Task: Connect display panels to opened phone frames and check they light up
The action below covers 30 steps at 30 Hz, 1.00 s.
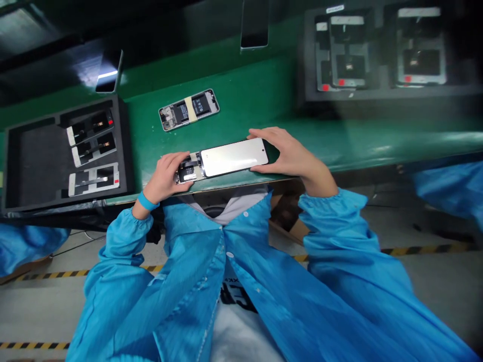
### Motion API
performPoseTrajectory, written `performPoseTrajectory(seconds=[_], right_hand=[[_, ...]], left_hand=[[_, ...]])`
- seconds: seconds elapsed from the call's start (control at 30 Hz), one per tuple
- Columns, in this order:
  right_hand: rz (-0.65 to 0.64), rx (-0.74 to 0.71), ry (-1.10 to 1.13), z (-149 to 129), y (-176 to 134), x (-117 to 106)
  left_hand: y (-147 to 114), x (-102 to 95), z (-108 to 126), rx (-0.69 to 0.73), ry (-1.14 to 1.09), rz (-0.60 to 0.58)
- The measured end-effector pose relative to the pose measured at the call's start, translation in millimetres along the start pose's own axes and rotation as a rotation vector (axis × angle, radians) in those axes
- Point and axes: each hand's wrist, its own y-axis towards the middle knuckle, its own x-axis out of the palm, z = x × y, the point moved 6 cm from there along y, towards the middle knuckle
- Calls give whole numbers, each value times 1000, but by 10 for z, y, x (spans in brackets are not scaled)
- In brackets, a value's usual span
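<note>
Near the bench's front edge, my left hand (166, 176) grips the left end of an opened phone body (188, 170), thumb on the near side and fingers on the far side. Its inner parts show there. A phone screen (234, 157), bright with reflection, lies over the rest of the body, shifted to the right. My right hand (287, 153) holds the screen's right end between thumb and fingers by its long edges. Whether it also touches the body beneath is hidden. Behind them lies another opened phone body (189, 109) with a yellowish tape strip across its battery.
On the left stands a black foam tray (33, 120) with several screen parts; another foam tray (383, 93) with more is at the back right. Two dark phones (109, 70) (254, 25) lie farther back on the green mat (234, 90). Blue sleeves of other people show at both sides.
</note>
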Motion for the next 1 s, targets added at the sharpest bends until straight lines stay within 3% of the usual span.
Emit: performPoseTrajectory(seconds=[0.4,0.53,0.83,0.9,1.0], right_hand=[[26,4,43,-35,-3,-22],[81,0,53,-3,-37,-12],[161,51,80,-47,-11,-22],[182,122,125,-32,-17,-26],[202,292,332,30,-40,-15]], left_hand=[[59,-84,-33,-14,-140,-89],[144,-103,-83,-12,-163,-69],[574,-5,-192,-44,96,-272],[635,-89,-114,-11,70,-271],[572,-309,208,132,-89,-180]])
